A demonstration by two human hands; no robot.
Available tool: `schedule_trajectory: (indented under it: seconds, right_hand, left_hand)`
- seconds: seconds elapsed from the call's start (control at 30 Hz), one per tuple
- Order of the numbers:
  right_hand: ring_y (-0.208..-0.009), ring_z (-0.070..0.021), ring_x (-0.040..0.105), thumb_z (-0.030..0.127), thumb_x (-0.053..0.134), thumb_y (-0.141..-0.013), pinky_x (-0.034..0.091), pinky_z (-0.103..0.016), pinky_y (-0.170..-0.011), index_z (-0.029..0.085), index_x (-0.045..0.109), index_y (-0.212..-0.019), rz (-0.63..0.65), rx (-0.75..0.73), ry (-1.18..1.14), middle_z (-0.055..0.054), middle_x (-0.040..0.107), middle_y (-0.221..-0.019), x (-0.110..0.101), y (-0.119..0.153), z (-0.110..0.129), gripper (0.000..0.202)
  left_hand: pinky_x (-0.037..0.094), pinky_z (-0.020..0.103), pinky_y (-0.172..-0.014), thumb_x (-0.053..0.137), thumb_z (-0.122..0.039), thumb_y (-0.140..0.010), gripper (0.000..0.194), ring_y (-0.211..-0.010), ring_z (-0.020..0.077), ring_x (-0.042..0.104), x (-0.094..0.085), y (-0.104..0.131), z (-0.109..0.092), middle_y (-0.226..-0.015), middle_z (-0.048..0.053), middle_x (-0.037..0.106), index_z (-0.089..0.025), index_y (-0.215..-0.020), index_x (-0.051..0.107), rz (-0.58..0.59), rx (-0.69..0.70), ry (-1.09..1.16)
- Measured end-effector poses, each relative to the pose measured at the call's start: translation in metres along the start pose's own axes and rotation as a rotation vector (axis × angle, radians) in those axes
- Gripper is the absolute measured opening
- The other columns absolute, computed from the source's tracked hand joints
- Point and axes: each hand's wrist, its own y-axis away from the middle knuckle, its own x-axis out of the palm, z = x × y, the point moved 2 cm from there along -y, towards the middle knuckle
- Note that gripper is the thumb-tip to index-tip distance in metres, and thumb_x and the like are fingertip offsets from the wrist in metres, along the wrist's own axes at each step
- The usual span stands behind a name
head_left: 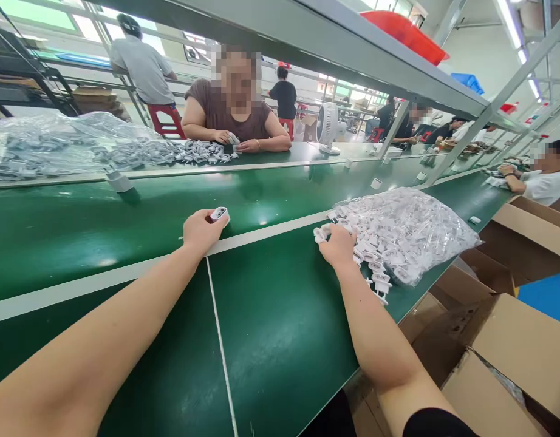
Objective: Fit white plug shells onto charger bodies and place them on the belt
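My left hand [199, 232] is closed around a white charger housing [220, 214], over the green belt just beyond the white strip. The housing's end with dark openings faces up toward me. Further right, my right hand [339, 244] has its fingers closed on a white plug piece [321, 233] at the near edge of a heap. That heap of white plug pieces [375, 264] spills out of a clear plastic bag [426, 224] on the green table. Whether the right fingers hold one piece or more I cannot tell.
Across the belt [79, 224] a person sits by another heap of plug pieces [202, 152] and a big clear bag [47, 139]. A white charger [118, 180] stands on the belt at left. Cardboard boxes [517, 346] stand below the table at right; a metal shelf [334, 45] runs overhead.
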Motion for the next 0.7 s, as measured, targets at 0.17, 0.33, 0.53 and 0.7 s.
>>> schedule_trajectory:
  seconds: [0.17, 0.33, 0.53, 0.7]
  right_hand:
    - [-0.100, -0.0154, 0.071, 0.030, 0.069, -0.084, 0.057, -0.030, -0.092, 0.021, 0.059, -0.133, 0.143, -0.187, -0.405, -0.008, 0.065, -0.126, 0.016, 0.022, 0.029, 0.051]
    - [-0.082, -0.0169, 0.069, 0.032, 0.093, -0.055, 0.060, -0.033, -0.074, 0.023, 0.070, -0.117, 0.527, -0.170, -1.042, -0.004, 0.073, -0.103, 0.017, 0.053, 0.053, 0.067]
    - [-0.065, -0.0122, 0.059, 0.028, 0.092, -0.054, 0.050, -0.027, -0.057, 0.026, 0.077, -0.110, 0.730, -0.107, -1.098, 0.000, 0.073, -0.086, 0.016, 0.074, 0.067, 0.058]
    - [-0.062, -0.0104, 0.058, 0.030, 0.090, -0.059, 0.049, -0.027, -0.058, 0.027, 0.075, -0.112, 0.750, -0.086, -1.066, 0.002, 0.068, -0.083, 0.022, 0.075, 0.067, 0.055]
  left_hand:
    - [0.055, 0.031, -0.088, 0.072, -0.050, -0.081, 0.044, -0.097, 0.0241, 0.069, -0.017, 0.070, -0.006, -0.110, 0.003, 0.076, -0.026, -0.118, 0.075, 0.206, 0.178, 0.030]
    - [0.054, 0.033, -0.095, 0.067, -0.052, -0.087, 0.037, -0.103, 0.0231, 0.068, -0.031, 0.149, 0.000, -0.113, 0.002, 0.076, -0.027, -0.112, 0.075, 0.445, 0.388, 0.131]
    - [0.056, 0.035, -0.090, 0.064, -0.048, -0.089, 0.032, -0.098, 0.0233, 0.068, -0.027, 0.180, 0.016, -0.107, 0.003, 0.076, -0.026, -0.110, 0.075, 0.493, 0.394, 0.172]
    - [0.056, 0.040, -0.095, 0.072, -0.046, -0.079, 0.044, -0.106, 0.0264, 0.067, -0.019, 0.173, 0.033, -0.118, 0.006, 0.072, -0.025, -0.118, 0.070, 0.550, 0.355, 0.234]
